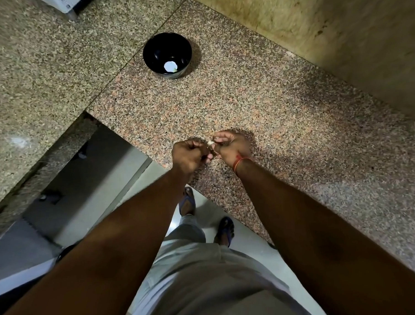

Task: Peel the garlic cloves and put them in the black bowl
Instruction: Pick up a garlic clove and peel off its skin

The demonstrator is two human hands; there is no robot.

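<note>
Where fingers (207, 149) meet, clove (210, 143) half-hidden.

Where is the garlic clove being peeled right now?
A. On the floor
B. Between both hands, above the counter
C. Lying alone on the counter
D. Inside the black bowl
B: the garlic clove is pinched between the left hand and right hand, well short of the black bowl.

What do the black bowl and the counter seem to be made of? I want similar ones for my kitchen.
The black bowl looks like glossy glazed ceramic or melamine: a bright highlight shines inside; the look leaves it open. The counter looks like polished granite: speckled pink, grey and black grains, with a straight joint between slabs.
</note>
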